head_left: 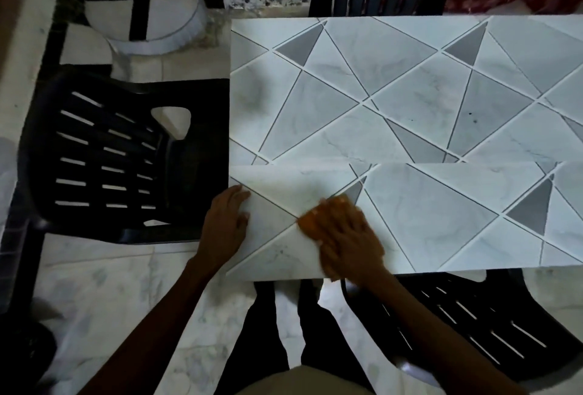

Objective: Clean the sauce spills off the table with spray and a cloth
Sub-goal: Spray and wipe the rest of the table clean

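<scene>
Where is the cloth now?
Head view: orange cloth sits under the right hand on the table, at its near-left corner, just right of the left hand.

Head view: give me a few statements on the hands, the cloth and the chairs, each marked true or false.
1. The right hand presses an orange cloth onto the table. True.
2. The left hand holds a spray bottle. False: it rests at the table's left edge, and no bottle is in view.
3. A black chair stands at the table's left side. True.
4. The orange cloth lies at the table's far right corner. False: it is near the near left corner.
</scene>
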The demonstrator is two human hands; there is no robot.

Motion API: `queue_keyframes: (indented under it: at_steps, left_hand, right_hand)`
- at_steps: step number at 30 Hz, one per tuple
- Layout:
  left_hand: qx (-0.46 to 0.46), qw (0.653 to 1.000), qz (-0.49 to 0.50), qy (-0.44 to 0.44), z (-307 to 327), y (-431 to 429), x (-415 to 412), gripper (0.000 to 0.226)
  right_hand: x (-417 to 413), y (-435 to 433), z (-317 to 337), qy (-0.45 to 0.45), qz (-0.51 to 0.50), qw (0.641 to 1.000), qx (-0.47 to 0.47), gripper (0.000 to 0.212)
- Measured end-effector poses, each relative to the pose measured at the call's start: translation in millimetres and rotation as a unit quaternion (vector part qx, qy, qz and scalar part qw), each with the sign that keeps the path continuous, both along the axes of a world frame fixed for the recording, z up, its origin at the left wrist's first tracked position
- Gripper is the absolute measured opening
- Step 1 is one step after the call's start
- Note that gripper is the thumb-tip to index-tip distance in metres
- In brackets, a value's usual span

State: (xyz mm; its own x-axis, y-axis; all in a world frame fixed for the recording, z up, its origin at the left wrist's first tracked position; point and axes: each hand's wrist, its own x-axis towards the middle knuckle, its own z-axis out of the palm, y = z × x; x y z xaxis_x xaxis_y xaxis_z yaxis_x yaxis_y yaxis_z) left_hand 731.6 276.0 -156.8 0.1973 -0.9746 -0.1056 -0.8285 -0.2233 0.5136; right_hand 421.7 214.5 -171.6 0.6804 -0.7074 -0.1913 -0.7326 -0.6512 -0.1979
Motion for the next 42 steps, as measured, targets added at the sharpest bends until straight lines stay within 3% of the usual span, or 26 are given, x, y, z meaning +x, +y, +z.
queue_keyframes:
  at_steps: [3,5,8,11,14,17,19,22,24,29,33,37,42]
  left_hand:
    - [-0.011,0.999,0.025,0.045,1,3,-2,0.039]
    - [-0.023,0.989,0.083,0.122,5,7,-4,0.041]
    - [-0.013,0.947,0.223,0.23,14,9,-3,0.04]
    - [0.055,0.869,0.339,0.355,17,12,11,0.033]
    - [0.115,0.78,0.399,0.468,21,22,21,0.036]
    - [0.146,0.746,0.381,0.526,29,34,23,0.037]
    - [0.146,0.74,0.369,0.543,28,38,26,0.035]
    - [0.143,0.731,0.363,0.56,24,40,33,0.033]
    - [0.143,0.727,0.372,0.56,23,40,39,0.032]
    - [0.125,0.759,0.39,0.506,18,34,50,0.03]
    - [0.112,0.845,0.33,0.405,16,32,44,0.026]
    - [0.054,0.932,0.214,0.287,21,19,14,0.031]
    - [-0.006,0.985,0.102,0.14,18,17,-28,0.037]
  right_hand:
    - [16,-56,7,0.0,-0.194,0.981,-0.009,0.062]
    - [69,-81,16,-0.012,-0.282,0.959,-0.017,0.065]
    - [154,-72,17,-0.037,-0.208,0.977,-0.029,0.062]
    - [192,-6,12,-0.062,-0.052,0.996,-0.023,0.063]
    - [163,45,10,-0.041,0.055,0.998,-0.014,0.064]
    - [106,36,7,-0.02,0.12,0.992,-0.028,0.065]
    - [94,4,6,-0.013,0.043,0.999,-0.02,0.065]
    - [131,-35,11,-0.015,-0.155,0.988,-0.005,0.062]
    - [164,-26,12,-0.017,-0.175,0.984,-0.014,0.061]
    - [184,80,6,-0.05,0.007,0.999,-0.018,0.065]
    - [132,112,3,-0.058,0.072,0.996,-0.006,0.057]
    - [38,84,9,-0.013,-0.079,0.997,0.021,0.058]
    - [-30,47,26,0.024,-0.308,0.951,0.021,0.059]
